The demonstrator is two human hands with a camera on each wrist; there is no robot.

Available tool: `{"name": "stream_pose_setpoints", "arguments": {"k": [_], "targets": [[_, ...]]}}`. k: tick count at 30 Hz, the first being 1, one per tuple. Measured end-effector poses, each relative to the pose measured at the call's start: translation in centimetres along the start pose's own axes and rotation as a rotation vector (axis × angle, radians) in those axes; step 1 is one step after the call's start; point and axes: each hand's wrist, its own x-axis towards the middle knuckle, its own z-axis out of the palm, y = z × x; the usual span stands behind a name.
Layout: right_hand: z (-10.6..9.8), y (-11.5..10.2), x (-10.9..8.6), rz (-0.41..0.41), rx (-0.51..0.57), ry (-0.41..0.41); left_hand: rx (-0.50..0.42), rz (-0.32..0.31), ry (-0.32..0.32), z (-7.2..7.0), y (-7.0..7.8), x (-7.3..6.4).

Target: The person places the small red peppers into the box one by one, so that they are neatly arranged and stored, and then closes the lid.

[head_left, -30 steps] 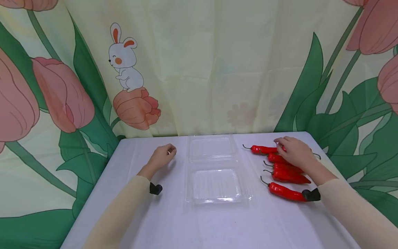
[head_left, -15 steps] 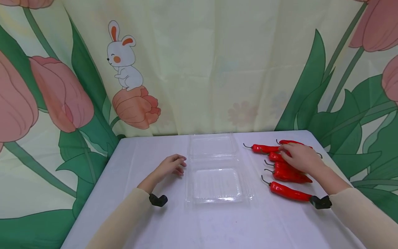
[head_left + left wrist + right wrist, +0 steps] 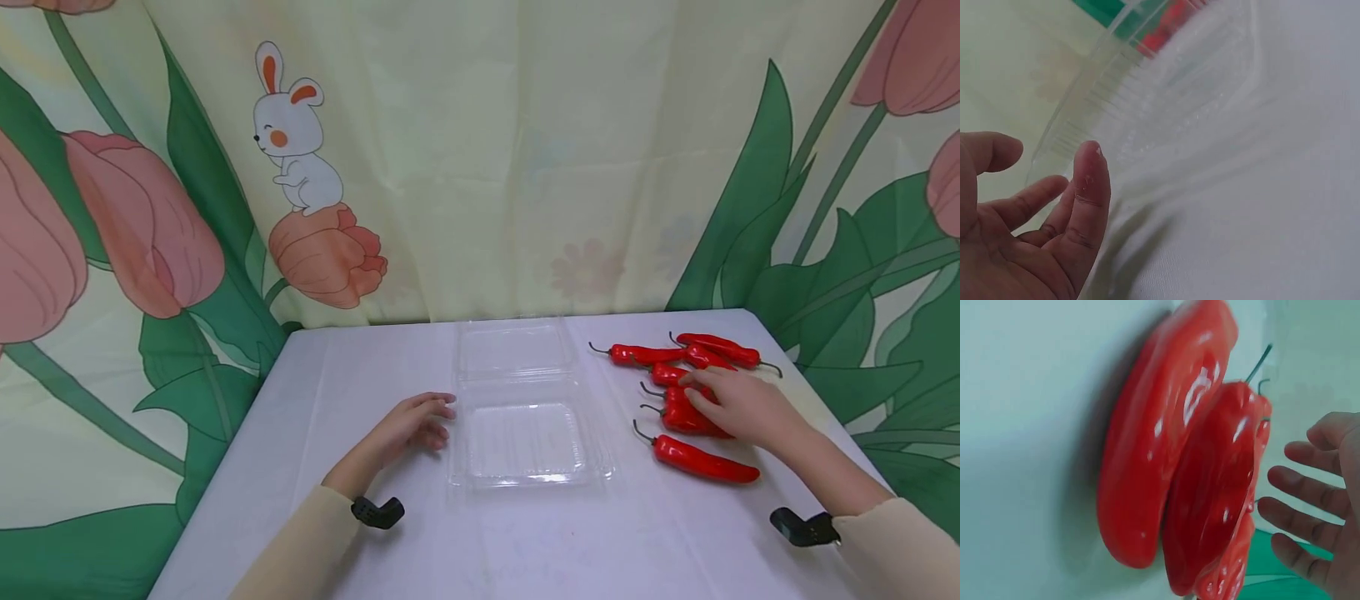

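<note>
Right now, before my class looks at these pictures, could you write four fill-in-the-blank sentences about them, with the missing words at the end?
1. The skins of the peppers are all ____.
2. The grip nearer the peppers is the person's ____ one.
3. The clear box is not closed but ____.
4. The animal pictured on the curtain is a ____.

Missing words: red; right; open; rabbit.

Red peppers [image 3: 684, 414] beside open container [image 3: 522, 443]
</note>
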Motion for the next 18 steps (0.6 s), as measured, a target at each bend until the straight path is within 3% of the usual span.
{"name": "stream_pose_setpoints", "arguments": {"k": [4, 9, 18], "targets": [[-0.1, -0.9, -1.3, 0.019, 0.066, -0.010, -0.046, -0.030, 0.009, 0.2, -0.1, -0.5], [0.0, -1.4, -2.5, 0.031, 0.121, -0.057, -0.124, 0.000, -0.002, 0.2, -0.5, -1.5], [1.2, -0.2, -4.5, 0.065, 0.213, -0.174, -0.209, 0.019, -0.123, 1.0, -1.5, -3.1]]}}
